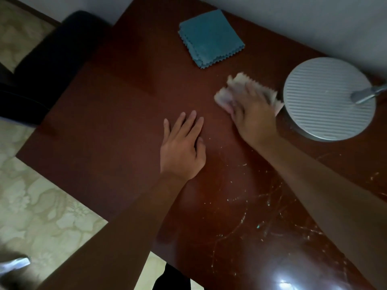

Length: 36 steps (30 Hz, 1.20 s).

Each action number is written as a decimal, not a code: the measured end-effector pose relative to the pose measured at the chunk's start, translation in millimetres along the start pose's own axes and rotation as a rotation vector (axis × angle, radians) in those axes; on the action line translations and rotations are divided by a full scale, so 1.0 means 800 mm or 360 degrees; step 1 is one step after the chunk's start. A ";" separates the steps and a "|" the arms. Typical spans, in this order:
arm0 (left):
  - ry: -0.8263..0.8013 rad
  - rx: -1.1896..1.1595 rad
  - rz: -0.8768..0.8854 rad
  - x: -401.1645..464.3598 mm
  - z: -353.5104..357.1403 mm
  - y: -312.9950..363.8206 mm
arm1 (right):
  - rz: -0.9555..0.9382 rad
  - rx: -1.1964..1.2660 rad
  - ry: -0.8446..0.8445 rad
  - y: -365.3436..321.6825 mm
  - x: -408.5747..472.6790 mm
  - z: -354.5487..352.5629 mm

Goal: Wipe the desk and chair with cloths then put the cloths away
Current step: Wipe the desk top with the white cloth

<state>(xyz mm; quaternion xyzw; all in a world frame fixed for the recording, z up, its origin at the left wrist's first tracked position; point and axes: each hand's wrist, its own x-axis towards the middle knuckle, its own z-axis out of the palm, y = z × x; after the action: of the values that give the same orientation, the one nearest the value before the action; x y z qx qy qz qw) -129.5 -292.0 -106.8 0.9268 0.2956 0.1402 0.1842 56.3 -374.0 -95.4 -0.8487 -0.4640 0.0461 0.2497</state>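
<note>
While the left hand (pixel 181 148) is lying flat and open on the middle of the dark brown table (pixel 109 126), palm down with the fingers spread, the right hand (pixel 252 114) is pressing a pale cloth (pixel 225 97) against the tabletop, its grip closed over the fabric. The cloth is blurred, with its zigzag edge showing past the fingers, and it is sitting just beside a round silver ribbed base (pixel 326 97) near the table's right edge. A metal stem (pixel 369 93) is rising from that base toward the right. A folded blue cloth (pixel 210 38) is resting by the far edge of the table, well apart from both hands. White specks and scratch marks (pixel 257 218) are showing on the near right part of the table. A dark chair (pixel 52 57) is standing past the table's far left corner, on a pale patterned floor (pixel 41 206).
</note>
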 end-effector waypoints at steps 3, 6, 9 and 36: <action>0.0017 -0.0042 -0.0016 0.000 -0.002 0.002 | -0.0334 0.0079 -0.0223 -0.014 -0.089 -0.009; 0.0007 -0.0029 -0.0022 0.000 -0.003 0.003 | -0.0475 0.0157 -0.0374 0.004 -0.101 -0.023; -0.0004 -0.0025 -0.0024 0.000 -0.003 0.002 | -0.0283 0.0102 -0.0264 0.023 -0.012 -0.018; 0.0234 -0.0235 -0.0312 0.002 -0.005 0.008 | -0.0900 0.0360 -0.0648 -0.015 -0.119 -0.026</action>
<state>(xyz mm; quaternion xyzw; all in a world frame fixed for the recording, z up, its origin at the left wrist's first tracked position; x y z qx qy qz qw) -126.2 -294.8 -99.8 0.8646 0.3864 0.2105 0.2425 -0.4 -453.4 -86.4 -0.6273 -0.7125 0.1942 0.2472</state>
